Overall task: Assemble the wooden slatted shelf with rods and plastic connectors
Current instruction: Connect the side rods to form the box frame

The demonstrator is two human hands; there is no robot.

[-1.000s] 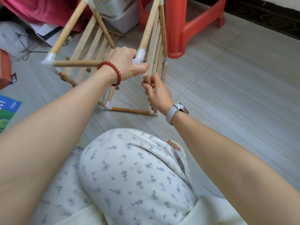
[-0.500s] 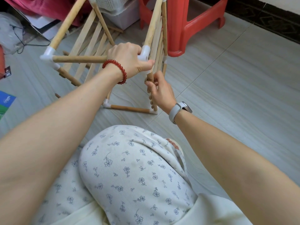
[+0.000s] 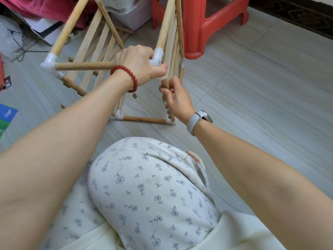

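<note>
Two hands are working on the half-built shelf frame (image 3: pixel 111 51), which is standing on the tiled floor (image 3: pixel 252 87) in front of my knees. My left hand (image 3: pixel 138 66), with a red bead bracelet (image 3: pixel 126 76) at its wrist, is curling around the near upper plastic connector (image 3: pixel 157 55), thumb pressing under it, where a horizontal rod (image 3: pixel 82 65) is running out to the left of that hand toward another white corner connector (image 3: pixel 49 63). Just below and to the right of it, my right hand (image 3: pixel 177 101), with a grey watch (image 3: pixel 198 120) on its wrist, is pinching the upright rod (image 3: pixel 164 85) between thumb and fingertips, right under the connector. Wooden slats (image 3: pixel 173 49) are rising directly above the right hand, with a second slatted panel (image 3: pixel 97 42) leaning away beyond the left hand. Below the right hand, a short bottom rod (image 3: pixel 144 120) is lying on the floor between two white connectors. A red plastic stool (image 3: pixel 207 29) is standing beyond the right hand.
</note>
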